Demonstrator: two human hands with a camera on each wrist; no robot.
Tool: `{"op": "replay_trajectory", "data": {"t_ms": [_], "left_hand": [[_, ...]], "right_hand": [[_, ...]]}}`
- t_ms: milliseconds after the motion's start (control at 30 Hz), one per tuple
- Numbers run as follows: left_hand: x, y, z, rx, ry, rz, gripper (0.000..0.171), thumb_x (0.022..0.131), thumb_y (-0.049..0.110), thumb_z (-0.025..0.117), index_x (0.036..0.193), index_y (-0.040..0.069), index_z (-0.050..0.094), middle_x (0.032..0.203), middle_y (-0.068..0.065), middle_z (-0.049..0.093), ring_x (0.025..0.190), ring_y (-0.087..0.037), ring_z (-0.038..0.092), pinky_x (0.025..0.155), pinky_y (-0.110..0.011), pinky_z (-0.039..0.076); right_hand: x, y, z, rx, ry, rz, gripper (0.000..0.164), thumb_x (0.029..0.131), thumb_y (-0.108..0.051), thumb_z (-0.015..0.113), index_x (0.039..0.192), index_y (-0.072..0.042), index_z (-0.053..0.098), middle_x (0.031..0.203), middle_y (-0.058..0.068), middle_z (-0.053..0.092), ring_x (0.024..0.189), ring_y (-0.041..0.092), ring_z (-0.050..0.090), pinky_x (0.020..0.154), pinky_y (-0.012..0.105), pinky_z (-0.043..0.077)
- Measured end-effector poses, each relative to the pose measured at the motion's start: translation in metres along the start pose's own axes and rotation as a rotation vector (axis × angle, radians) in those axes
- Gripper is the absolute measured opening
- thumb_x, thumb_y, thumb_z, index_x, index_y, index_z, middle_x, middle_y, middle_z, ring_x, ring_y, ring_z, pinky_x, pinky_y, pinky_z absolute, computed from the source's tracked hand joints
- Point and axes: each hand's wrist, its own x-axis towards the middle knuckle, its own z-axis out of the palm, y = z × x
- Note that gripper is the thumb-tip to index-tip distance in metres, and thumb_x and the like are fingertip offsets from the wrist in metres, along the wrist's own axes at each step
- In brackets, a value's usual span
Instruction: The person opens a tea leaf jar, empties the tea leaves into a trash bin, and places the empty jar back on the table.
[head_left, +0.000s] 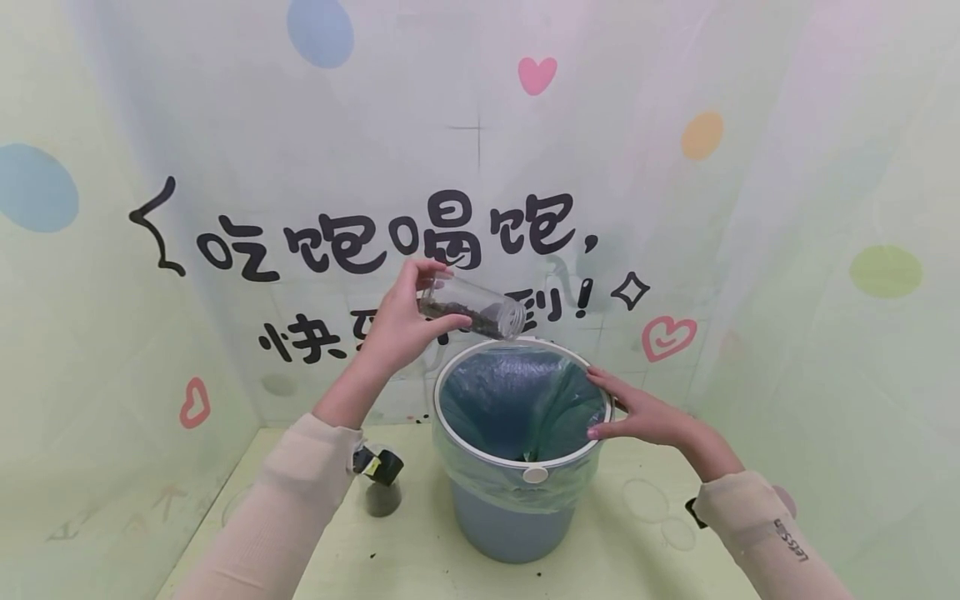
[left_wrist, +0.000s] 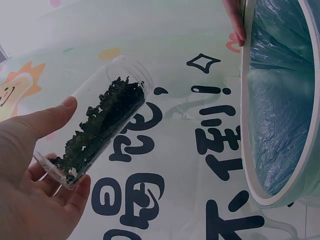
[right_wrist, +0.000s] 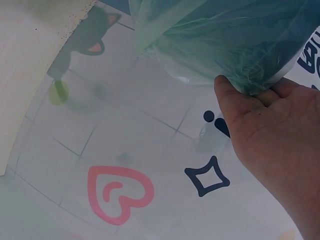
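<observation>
The lower lettering [head_left: 309,337] is partly covered by the jar [head_left: 474,308] and left grip [head_left: 405,317]. A black object [head_left: 697,513] is mostly hidden by the right sleeve [head_left: 757,517]. The bin [left_wrist: 245,125] is cut off in the left wrist view. Specks [head_left: 538,574] on the bench [head_left: 405,558] are too small to be identified.

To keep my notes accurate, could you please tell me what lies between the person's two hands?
In the head view, between the left hand and right hand are the clear jar with dark bits and the bag-lined bin.
</observation>
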Motion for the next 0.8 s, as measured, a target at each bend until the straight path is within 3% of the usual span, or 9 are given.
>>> {"op": "replay_trajectory", "data": {"t_ms": [800], "left_hand": [[0.0005, -0.0017, 0.0041, 0.018, -0.017, 0.004, 0.069, 0.083, 0.017, 0.082, 0.141, 0.013, 0.045, 0.144, -0.007, 0.052, 0.138, -0.026, 0.047, 0.115, -0.047, 0.039]], "right_hand": [[0.0002, 0.0007, -0.0011, 0.015, -0.005, -0.001, 0.099, 0.085, -0.036, 0.077, 0.159, -0.004, 0.019, 0.166, 0.022, 0.010, 0.149, 0.050, 0.018, 0.115, 0.067, 0.028]]}}
